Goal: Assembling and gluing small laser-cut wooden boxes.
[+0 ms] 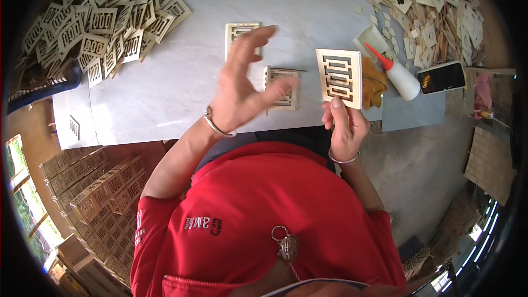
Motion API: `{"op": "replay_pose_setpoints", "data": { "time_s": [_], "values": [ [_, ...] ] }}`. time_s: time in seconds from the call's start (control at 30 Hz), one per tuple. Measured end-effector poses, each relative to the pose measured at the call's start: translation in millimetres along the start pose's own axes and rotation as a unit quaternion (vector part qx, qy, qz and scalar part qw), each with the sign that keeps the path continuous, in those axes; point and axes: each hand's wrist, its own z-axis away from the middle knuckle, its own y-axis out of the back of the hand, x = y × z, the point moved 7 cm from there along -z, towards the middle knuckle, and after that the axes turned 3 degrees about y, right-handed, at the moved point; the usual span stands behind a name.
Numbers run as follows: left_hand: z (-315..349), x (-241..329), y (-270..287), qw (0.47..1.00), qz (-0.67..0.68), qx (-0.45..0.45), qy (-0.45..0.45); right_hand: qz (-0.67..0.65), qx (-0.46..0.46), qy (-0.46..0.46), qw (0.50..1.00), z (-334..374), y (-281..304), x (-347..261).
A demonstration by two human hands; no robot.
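Observation:
My right hand [350, 127] pinches the lower edge of a pale wooden lattice panel [336, 74], raised above the table's front edge. My left hand [239, 85], slightly blurred, is over the table with fingers and thumb apart, holding nothing. Partly behind its fingers lies another lattice panel [233, 34]. Beneath the thumb is a small wooden lattice piece with thin strips along its edges [287, 102], partly hidden. A white glue bottle [404, 81] with a red nozzle lies right of the held panel, beside a mustard-brown cloth [374, 85].
Many lattice panels heap at the far left [102, 19]; wooden scraps [432, 19] pile at the far right. A phone [441, 77] lies beyond the bottle, near a small open tray [371, 38]. Stacked lattice boxes [102, 192] stand left, below the table [192, 99].

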Motion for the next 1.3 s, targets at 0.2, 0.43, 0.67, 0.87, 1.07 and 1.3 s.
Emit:
{"op": "replay_pose_setpoints", "data": {
  "time_s": [0.2, 0.43, 0.67, 0.87, 1.07, 1.3],
  "values": [
    [12, -44, -14, 0.981, 0.004, -0.022, 0.192, 0.222, 0.004, 0.079, 0.972, 5, 12, 34],
    [13, -47, -24, 0.982, -0.037, -0.025, 0.182, 0.281, -0.033, 0.156, 0.946, 13, -7, 30],
    [14, -45, -25, 0.984, -0.05, -0.027, 0.172, 0.268, -0.072, 0.161, 0.947, 17, -21, 26],
    [15, -48, -27, 0.983, -0.032, -0.028, 0.176, 0.264, -0.107, 0.199, 0.938, 15, -32, 22],
    [14, -49, -28, 0.985, -0.042, -0.023, 0.165, 0.268, -0.124, 0.196, 0.935, 13, -36, 20],
    [11, -47, -27, 0.987, -0.036, -0.017, 0.157, 0.25, -0.15, 0.191, 0.937, 11, -37, 23]
  ]
}}
